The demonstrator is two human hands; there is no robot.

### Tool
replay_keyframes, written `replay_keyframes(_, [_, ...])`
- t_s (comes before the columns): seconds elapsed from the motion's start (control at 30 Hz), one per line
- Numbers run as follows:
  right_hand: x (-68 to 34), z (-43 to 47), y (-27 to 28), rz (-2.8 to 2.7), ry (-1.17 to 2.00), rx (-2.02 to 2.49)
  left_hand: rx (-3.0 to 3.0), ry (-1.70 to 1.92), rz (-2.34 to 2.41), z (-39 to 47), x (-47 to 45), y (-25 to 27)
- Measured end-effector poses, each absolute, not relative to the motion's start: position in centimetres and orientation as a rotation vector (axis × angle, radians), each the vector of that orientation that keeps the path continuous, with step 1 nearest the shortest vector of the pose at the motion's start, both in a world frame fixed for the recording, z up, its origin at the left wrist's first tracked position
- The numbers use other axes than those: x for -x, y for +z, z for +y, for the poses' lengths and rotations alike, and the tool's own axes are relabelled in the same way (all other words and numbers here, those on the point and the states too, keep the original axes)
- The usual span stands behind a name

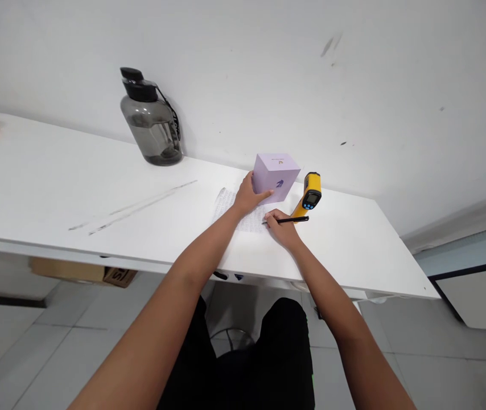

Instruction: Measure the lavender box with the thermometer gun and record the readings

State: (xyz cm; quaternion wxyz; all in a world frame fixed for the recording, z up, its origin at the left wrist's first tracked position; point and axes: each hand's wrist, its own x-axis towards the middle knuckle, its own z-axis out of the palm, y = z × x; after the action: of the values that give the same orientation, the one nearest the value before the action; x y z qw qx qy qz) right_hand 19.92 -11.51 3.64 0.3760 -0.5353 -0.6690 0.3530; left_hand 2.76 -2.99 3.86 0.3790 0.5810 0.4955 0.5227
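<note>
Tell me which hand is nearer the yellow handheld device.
Right. The right hand, holding the black pen, is beside the lower end of the yellow handheld device; the left hand is farther left, gripping the purple box.

You sit in what looks like an office or a plain workroom, though you cannot tell which: a long white tabletop (85, 171) runs along a scuffed white wall (243, 68), with a sheet of paper (225, 205) covered in writing and a black pen (294, 220) at twelve o'clock. At one o'clock stands a yellow handheld meter (311, 192) with a small display, and at eleven a big water bottle (152, 128). Below the tabletop, toward ten, you see a cardboard box (72, 270) and grey floor tiles (55, 347).
</note>
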Motion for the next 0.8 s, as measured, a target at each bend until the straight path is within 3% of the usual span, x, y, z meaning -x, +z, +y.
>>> replay_keyframes(0.8, [-19.3, -11.9, 4.7, -1.636, 0.947, 1.447, -1.469, 1.312, 1.275, -2.7, -2.8, 3.6])
